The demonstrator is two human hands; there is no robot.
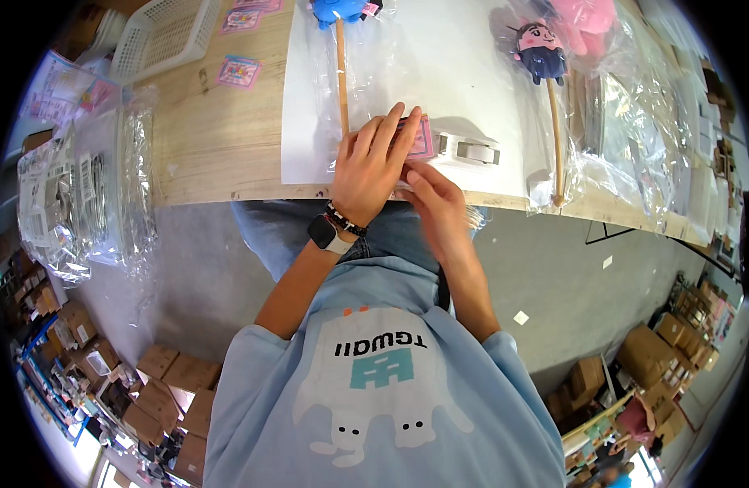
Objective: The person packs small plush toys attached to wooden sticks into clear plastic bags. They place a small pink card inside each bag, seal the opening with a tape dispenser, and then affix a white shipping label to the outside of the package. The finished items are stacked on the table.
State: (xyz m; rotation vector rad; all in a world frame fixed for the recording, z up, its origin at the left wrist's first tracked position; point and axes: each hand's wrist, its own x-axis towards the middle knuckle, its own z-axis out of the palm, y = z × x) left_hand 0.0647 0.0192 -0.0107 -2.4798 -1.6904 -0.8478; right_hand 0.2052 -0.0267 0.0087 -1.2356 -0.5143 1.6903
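My left hand (pixel 368 163) lies with fingers stretched out over a pink printed card (pixel 423 137), covering most of it. Close by, my right hand (pixel 437 199) has its thumb and fingers drawn together at the card's near side; what is between them is hidden. Beyond my left hand lies a blue plush toy (pixel 339 10) on a wooden stick (pixel 342 77), inside a clear plastic bag. Just right of the card sits a small white tape dispenser (pixel 477 152). A white sheet (pixel 305 154) on the table is under these things.
To the right, a bagged dark-clothed plush doll (pixel 539 61) on a stick lies beside clear bags (pixel 627 122). At the left are more pink cards (pixel 239 71), a white basket (pixel 122 61) and a plastic-wrapped stack (pixel 86 183) overhanging the table edge. Cardboard boxes (pixel 191 370) stand behind me.
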